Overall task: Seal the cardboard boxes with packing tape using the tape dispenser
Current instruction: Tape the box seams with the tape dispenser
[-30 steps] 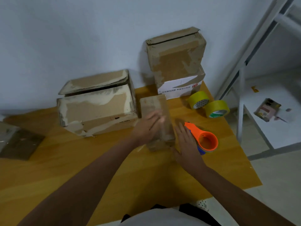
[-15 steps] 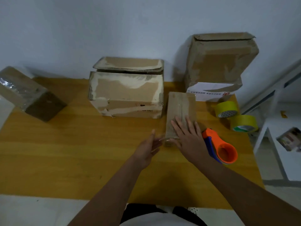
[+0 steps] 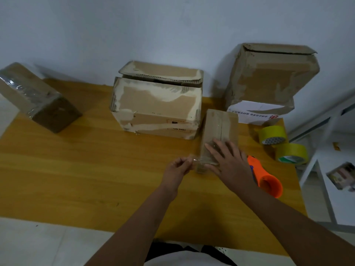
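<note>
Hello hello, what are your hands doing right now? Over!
Right hand flat on small box. Left hand pinching clear tape end at its near edge. Orange dispenser lying idle beside. Nothing blocking.

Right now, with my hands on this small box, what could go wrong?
1. The left hand pinches a loose end of clear tape at the small box's near end; it may fold onto itself or wrinkle before it is pressed down.
2. Only the right hand lies flat on the box, so pulling the tape could slide it.
3. The orange dispenser sits by the right wrist, near the table edge; a nudge might knock it off.
</note>
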`<action>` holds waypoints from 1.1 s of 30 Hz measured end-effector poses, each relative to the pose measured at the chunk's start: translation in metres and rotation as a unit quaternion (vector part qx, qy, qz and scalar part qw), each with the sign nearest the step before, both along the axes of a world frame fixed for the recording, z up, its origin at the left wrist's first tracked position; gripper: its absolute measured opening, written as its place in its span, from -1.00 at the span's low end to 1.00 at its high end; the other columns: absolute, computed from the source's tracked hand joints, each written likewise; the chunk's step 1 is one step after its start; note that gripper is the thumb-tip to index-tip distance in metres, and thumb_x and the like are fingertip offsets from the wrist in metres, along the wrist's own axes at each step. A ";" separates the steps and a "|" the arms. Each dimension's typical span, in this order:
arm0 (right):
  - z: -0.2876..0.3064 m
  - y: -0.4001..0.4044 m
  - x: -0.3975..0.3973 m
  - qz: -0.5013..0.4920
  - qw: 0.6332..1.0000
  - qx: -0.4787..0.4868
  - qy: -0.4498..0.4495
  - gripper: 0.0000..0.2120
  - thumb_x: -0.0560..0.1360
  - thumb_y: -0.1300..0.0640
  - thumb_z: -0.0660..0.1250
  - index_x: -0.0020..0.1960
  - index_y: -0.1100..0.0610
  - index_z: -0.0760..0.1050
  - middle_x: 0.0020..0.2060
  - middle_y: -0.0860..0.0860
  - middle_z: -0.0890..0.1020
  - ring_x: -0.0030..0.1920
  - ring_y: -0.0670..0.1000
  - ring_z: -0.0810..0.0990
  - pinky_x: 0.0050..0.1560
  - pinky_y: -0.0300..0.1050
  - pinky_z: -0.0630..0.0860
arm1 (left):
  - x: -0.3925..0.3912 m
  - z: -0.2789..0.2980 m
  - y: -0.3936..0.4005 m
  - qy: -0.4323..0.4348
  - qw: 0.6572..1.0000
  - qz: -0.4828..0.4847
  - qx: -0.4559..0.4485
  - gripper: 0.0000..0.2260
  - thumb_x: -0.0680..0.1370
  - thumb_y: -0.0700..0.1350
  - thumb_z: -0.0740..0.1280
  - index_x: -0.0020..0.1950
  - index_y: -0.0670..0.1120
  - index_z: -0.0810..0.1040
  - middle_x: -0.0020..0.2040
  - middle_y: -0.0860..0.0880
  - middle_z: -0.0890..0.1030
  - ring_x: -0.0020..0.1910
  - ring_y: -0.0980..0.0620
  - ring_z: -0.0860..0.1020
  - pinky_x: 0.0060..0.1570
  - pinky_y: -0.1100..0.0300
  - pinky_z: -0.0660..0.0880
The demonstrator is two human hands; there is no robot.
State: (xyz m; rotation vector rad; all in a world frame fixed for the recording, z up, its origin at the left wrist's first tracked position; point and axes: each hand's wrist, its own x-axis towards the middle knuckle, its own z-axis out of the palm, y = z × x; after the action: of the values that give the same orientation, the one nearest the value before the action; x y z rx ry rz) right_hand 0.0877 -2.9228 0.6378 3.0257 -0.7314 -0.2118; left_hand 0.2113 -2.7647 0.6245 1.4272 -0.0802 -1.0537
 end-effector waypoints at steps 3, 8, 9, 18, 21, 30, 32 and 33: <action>-0.002 -0.003 0.000 0.010 1.000 0.011 -0.004 -0.35 0.56 -0.37 -0.13 0.57 -0.12 0.03 0.54 -0.01 0.17 0.50 0.17 0.19 0.41 0.15 0.25 | -0.001 -0.002 -0.002 -0.028 1.000 0.010 0.003 -0.85 0.58 -0.05 0.38 -0.10 -0.12 0.62 -0.23 0.08 0.65 -0.15 0.15 0.61 0.08 0.22 0.55; -0.011 0.000 0.000 0.000 1.000 0.012 -0.009 -0.36 0.57 -0.37 -0.19 0.58 -0.14 -0.11 0.59 -0.01 0.01 0.57 0.14 -0.01 0.52 0.19 0.05 | -0.002 -0.010 -0.011 -0.134 0.990 0.029 -0.008 -0.86 0.60 -0.13 0.36 -0.15 -0.10 0.61 -0.29 0.17 0.63 -0.22 0.24 0.58 -0.16 0.42 0.47; -0.012 -0.001 -0.001 -0.002 1.000 0.012 -0.007 -0.36 0.57 -0.37 -0.19 0.58 -0.14 -0.11 0.59 -0.02 0.01 0.57 0.14 -0.01 0.52 0.19 0.06 | -0.003 -0.013 -0.013 -0.147 0.989 0.028 -0.009 -0.85 0.61 -0.14 0.35 -0.15 -0.11 0.60 -0.29 0.18 0.62 -0.22 0.25 0.58 -0.17 0.42 0.46; -0.019 -0.001 0.001 -0.019 0.999 0.013 -0.025 -0.37 0.58 -0.37 -0.18 0.58 -0.17 -0.11 0.59 -0.06 -0.01 0.57 0.12 -0.04 0.51 0.20 0.05 | -0.016 -0.029 -0.039 -0.131 0.991 0.023 0.014 -0.87 0.63 -0.07 0.30 -0.09 -0.05 0.55 -0.17 0.04 0.61 -0.21 0.19 0.56 -0.17 0.29 0.50; -0.019 0.000 0.001 -0.020 0.999 0.014 -0.034 -0.38 0.58 -0.36 -0.17 0.58 -0.16 -0.07 0.59 -0.05 0.02 0.57 0.13 0.00 0.51 0.19 0.04 | -0.021 -0.031 -0.044 -0.159 0.985 0.032 0.050 -0.91 0.65 -0.06 0.27 0.03 -0.06 0.51 0.00 -0.01 0.57 -0.16 0.22 0.57 -0.20 0.32 0.51; -0.015 0.000 0.000 -0.021 0.999 0.020 -0.036 -0.37 0.57 -0.36 -0.12 0.58 -0.17 -0.06 0.59 -0.07 0.01 0.57 0.11 -0.03 0.52 0.19 0.01 | -0.001 -0.022 -0.052 -0.131 0.980 -0.029 0.145 -0.85 0.65 -0.17 0.26 0.16 -0.17 0.56 0.16 -0.12 0.59 0.14 -0.09 0.57 0.00 0.12 0.54; -0.015 0.001 0.001 -0.022 0.999 0.024 -0.037 -0.37 0.56 -0.37 -0.12 0.58 -0.18 -0.06 0.59 -0.06 0.01 0.57 0.11 -0.03 0.52 0.19 0.02 | -0.001 -0.017 -0.031 -0.156 0.980 -0.029 0.117 -0.82 0.66 -0.18 0.24 0.18 -0.09 0.60 0.11 0.00 0.62 0.16 0.00 0.57 0.03 0.26 0.52; -0.015 0.001 0.001 -0.022 0.999 0.025 -0.037 -0.37 0.56 -0.37 -0.12 0.57 -0.18 -0.06 0.59 -0.06 0.01 0.57 0.12 -0.03 0.52 0.19 0.01 | -0.002 -0.013 -0.023 -0.180 0.978 -0.049 0.099 -0.78 0.67 -0.19 0.22 0.23 -0.05 0.60 0.13 0.06 0.62 0.16 0.07 0.57 -0.01 0.38 0.49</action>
State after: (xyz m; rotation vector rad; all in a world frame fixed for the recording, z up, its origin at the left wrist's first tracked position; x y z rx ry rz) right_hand 0.0883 -2.9221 0.6231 3.0815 -0.8113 -0.1214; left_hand 0.2088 -2.7872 0.6115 1.7997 -0.3170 -0.8895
